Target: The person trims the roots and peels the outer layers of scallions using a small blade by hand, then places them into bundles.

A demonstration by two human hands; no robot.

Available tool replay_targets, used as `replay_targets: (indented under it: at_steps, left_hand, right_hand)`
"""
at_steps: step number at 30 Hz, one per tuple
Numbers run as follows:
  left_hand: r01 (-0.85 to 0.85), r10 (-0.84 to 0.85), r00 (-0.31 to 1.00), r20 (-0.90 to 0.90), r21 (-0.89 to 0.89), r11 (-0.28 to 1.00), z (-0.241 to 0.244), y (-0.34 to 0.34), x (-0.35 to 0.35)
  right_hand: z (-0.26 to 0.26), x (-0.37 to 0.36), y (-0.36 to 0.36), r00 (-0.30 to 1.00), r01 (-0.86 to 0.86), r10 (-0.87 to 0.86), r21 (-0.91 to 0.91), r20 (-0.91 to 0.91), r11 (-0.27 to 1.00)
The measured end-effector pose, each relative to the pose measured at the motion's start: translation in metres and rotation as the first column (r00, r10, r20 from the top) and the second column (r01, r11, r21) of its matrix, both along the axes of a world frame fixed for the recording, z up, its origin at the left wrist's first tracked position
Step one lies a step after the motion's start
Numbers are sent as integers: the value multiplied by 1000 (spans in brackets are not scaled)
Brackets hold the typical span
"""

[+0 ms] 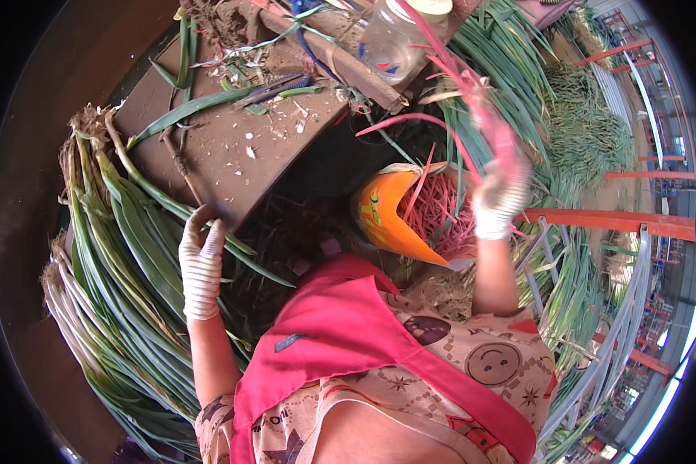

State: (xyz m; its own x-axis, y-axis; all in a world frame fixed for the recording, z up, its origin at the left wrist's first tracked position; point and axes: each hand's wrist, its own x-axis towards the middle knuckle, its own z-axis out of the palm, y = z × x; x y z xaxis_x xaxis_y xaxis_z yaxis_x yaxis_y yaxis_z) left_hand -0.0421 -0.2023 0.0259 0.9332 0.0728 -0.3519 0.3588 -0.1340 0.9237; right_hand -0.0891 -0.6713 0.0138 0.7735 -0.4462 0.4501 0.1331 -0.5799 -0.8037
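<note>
My right hand (501,194), in a striped, dirty glove, is closed around a bundle of pink plastic strips (481,104), blurred by motion. Below and to its left stands an orange bag (388,214) stuffed with pink strips (438,214). My left hand (203,255), gloved alike, is at the near edge of the brown work surface (238,168). Its thumb and forefinger are near the end of a thin rusty rod (181,165); whether they hold it I cannot tell. Long green onions (133,232) with roots lie in a heap at the left.
A clear plastic jar (397,43) with a pale lid is at the top, by a wooden bar (348,64) and blue cord. Onion leaves (499,69) are piled at the upper right. A red metal rail (609,222) runs out right of my right hand.
</note>
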Motion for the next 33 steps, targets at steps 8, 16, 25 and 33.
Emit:
replay_targets:
  at_steps: [8,16,25,33]
  left_hand:
    - [-44,34,999,42,270,962,-40,39,-31]
    - [-310,203,948,247,557,771,-18,49,8]
    - [-402,200,915,351,745,532,-95,106,125]
    - [-96,355,931,-85,880,465,-107,119,185]
  right_hand:
    - [-140,-67,-75,-410,-743,-395,50,-822,668]
    - [5,175,238,396,-918,842,-166,-367,360]
    - [-128,299,503,832,-546,189,-704,-522,455]
    - [-89,298,478,667,-608,-1,-545,-745,577]
